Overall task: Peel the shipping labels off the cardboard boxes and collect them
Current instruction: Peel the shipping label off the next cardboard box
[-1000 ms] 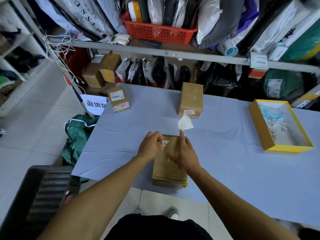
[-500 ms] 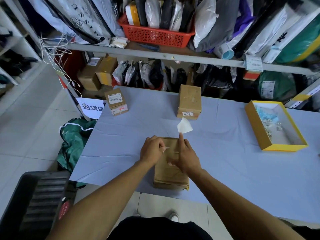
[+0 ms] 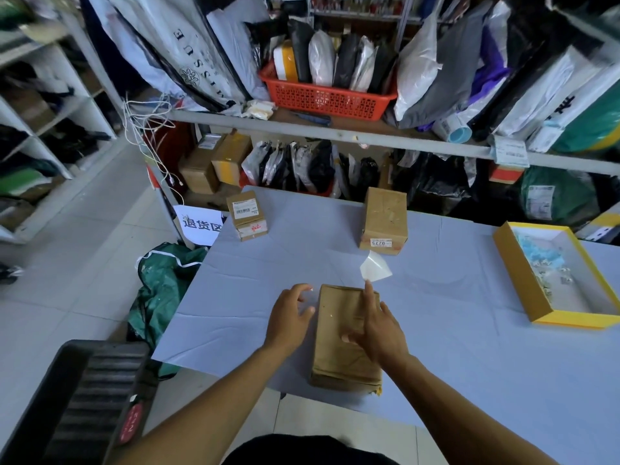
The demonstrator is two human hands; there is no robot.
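Right hand (image 3: 382, 330) rests spread on the box (image 3: 342, 333), label (image 3: 375, 270) on fingertip; left hand (image 3: 290, 317) hovers open, empty.

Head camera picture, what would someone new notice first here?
Probably the two bare hands at the near edge of the blue table: the right hand rests on a brown cardboard box with a peeled white label stuck to its raised fingertip, the left hand open beside it. Next, the red basket of parcels on the shelf behind, and the yellow tray at right.
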